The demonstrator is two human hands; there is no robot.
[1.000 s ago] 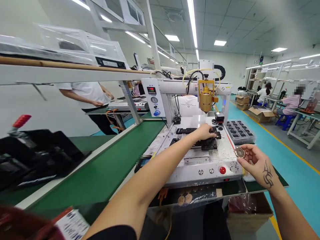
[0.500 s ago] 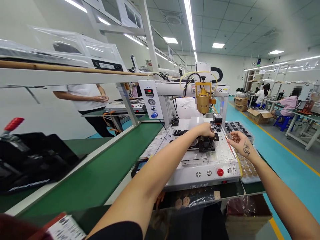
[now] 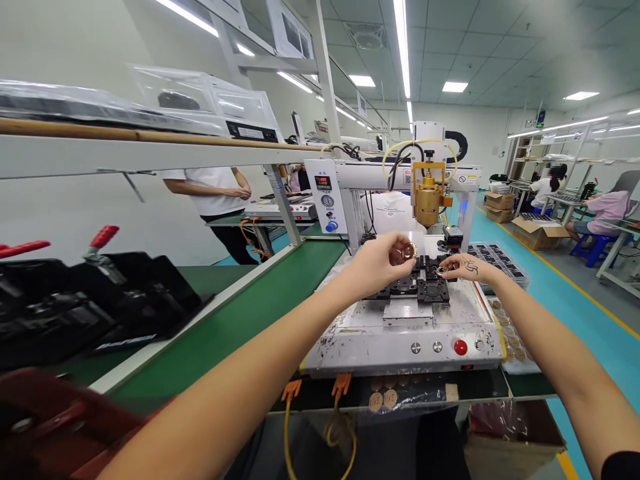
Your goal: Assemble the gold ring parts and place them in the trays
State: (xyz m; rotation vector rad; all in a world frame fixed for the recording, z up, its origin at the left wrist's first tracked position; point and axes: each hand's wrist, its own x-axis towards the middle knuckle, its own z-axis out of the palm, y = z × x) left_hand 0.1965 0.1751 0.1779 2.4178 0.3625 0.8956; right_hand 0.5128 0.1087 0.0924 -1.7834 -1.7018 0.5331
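Between its thumb and fingers my left hand (image 3: 383, 263) pinches a small round ring-like part (image 3: 409, 251), raised over the left side of the black fixture (image 3: 433, 291). My right hand (image 3: 463, 267) holds another round ring-like part (image 3: 442, 271) by its edge, low over the fixture's right side. The black fixture lies on the bed of a white desktop machine (image 3: 370, 340). Behind the hands hangs the machine's gold dispensing head (image 3: 428, 201). Fine detail on both round parts is too small to tell.
Right of the machine are a clear tray of black parts (image 3: 500, 263) and rows of round parts (image 3: 515, 343). A green conveyor belt (image 3: 240, 320) runs along the left, beside black clamp fixtures (image 3: 140, 300). A person in a white shirt (image 3: 210, 190) stands behind.
My left hand has lifted off the fixture and moved left, a round part now showing in it. My right hand has moved in from the machine's right edge to the fixture. The view has shifted.
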